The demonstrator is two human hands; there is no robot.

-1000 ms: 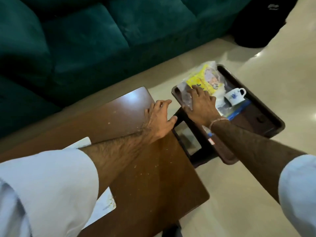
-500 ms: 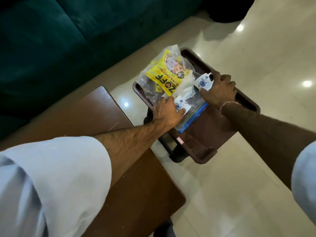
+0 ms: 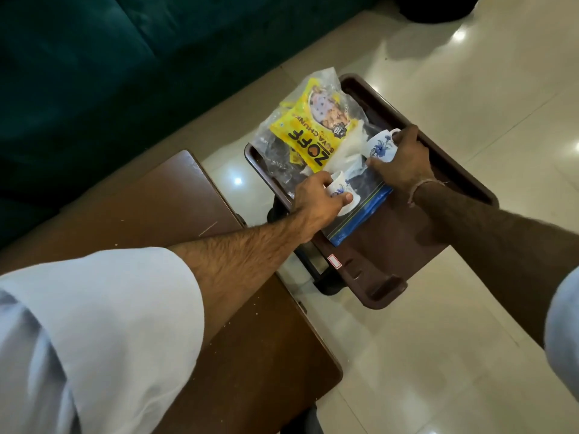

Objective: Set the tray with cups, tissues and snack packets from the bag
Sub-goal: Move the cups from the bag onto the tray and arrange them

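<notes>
A dark brown tray (image 3: 391, 242) rests on a low stand over the floor. On it lies a clear zip bag (image 3: 360, 214) with a blue seal strip, holding a yellow snack packet (image 3: 313, 133) and white tissues (image 3: 346, 158). My left hand (image 3: 316, 198) grips a white cup with a blue flower (image 3: 340, 191) near the bag's mouth. My right hand (image 3: 404, 161) holds a second white cup with a blue flower (image 3: 380, 147), tilted on its side, at the tray's right part.
A brown wooden table (image 3: 250, 371) lies under my left arm, left of the tray. A dark green sofa (image 3: 94, 73) fills the upper left. Glossy cream floor tiles (image 3: 470, 89) surround the tray. A black object (image 3: 438, 7) sits at the top right.
My left hand left the table edge and closed on a cup at the bag. My right hand moved from the bag to the other cup and grasped it. The camera moved closer.
</notes>
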